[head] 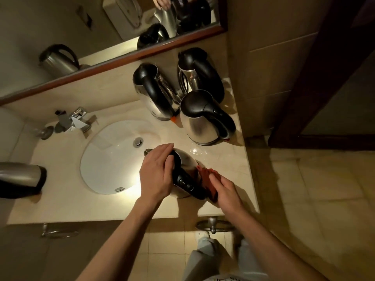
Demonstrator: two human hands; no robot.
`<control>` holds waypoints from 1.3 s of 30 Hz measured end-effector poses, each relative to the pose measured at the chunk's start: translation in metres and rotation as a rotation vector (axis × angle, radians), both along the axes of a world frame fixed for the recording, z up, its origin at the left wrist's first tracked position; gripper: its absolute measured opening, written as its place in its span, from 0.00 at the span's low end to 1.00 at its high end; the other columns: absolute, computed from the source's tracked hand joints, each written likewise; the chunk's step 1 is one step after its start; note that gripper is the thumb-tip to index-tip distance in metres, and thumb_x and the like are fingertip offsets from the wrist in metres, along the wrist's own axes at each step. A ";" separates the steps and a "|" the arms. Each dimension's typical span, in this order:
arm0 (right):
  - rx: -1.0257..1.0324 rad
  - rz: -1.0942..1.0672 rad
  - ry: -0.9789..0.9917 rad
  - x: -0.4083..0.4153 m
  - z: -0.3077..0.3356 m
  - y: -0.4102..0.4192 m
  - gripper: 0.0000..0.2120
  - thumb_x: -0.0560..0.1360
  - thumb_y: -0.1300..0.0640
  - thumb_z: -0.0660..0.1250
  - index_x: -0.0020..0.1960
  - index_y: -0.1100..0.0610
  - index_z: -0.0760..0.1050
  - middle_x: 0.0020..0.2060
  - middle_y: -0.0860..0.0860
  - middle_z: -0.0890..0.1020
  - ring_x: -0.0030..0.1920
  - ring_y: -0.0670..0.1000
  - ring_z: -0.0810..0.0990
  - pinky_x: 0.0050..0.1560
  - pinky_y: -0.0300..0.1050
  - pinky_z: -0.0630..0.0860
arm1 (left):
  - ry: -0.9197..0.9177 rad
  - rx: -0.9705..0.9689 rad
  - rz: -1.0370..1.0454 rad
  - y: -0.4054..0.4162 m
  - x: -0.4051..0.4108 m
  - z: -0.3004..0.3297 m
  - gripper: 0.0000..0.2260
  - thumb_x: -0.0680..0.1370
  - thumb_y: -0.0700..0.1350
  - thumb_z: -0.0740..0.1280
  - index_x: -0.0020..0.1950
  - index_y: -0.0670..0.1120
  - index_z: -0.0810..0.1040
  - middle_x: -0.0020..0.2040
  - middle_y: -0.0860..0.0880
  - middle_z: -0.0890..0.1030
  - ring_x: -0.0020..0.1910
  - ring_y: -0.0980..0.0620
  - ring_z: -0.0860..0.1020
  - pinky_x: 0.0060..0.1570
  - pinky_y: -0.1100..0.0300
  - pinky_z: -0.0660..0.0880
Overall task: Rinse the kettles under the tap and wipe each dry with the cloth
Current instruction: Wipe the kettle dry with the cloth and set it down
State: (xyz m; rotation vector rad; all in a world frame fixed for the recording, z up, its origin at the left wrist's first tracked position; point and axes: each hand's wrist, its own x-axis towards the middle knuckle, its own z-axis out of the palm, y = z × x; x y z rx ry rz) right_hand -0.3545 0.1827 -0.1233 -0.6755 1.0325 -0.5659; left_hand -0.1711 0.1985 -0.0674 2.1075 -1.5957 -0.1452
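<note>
Dim tiled floor (324, 189), wood-framed mirror (113, 61)

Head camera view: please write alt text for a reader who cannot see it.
A person's left hand rests on the lid of a steel kettle on the counter beside a round sink, while the right hand presses a red cloth against its side. Three more kettles stand behind it, near the mirror.
</note>
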 end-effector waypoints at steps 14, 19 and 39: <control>-0.251 -0.019 0.246 -0.017 0.023 0.020 0.12 0.86 0.54 0.58 0.51 0.46 0.79 0.47 0.46 0.84 0.56 0.52 0.81 0.46 0.32 0.75 | 0.297 0.011 0.075 0.004 -0.013 0.006 0.25 0.84 0.54 0.44 0.76 0.49 0.68 0.76 0.44 0.69 0.77 0.47 0.63 0.78 0.59 0.51; -0.170 0.025 0.117 -0.018 0.055 -0.005 0.13 0.86 0.57 0.59 0.51 0.52 0.82 0.50 0.55 0.87 0.55 0.53 0.84 0.53 0.44 0.79 | 0.445 -0.210 0.172 0.023 -0.005 0.023 0.20 0.85 0.52 0.49 0.75 0.54 0.69 0.72 0.51 0.75 0.70 0.59 0.72 0.71 0.64 0.65; -0.811 0.628 0.228 0.075 0.068 -0.082 0.12 0.84 0.55 0.64 0.53 0.48 0.86 0.48 0.48 0.88 0.53 0.49 0.84 0.60 0.47 0.78 | 1.025 -0.196 0.417 0.084 -0.049 0.016 0.13 0.85 0.54 0.51 0.65 0.68 0.69 0.65 0.73 0.70 0.67 0.67 0.70 0.69 0.63 0.63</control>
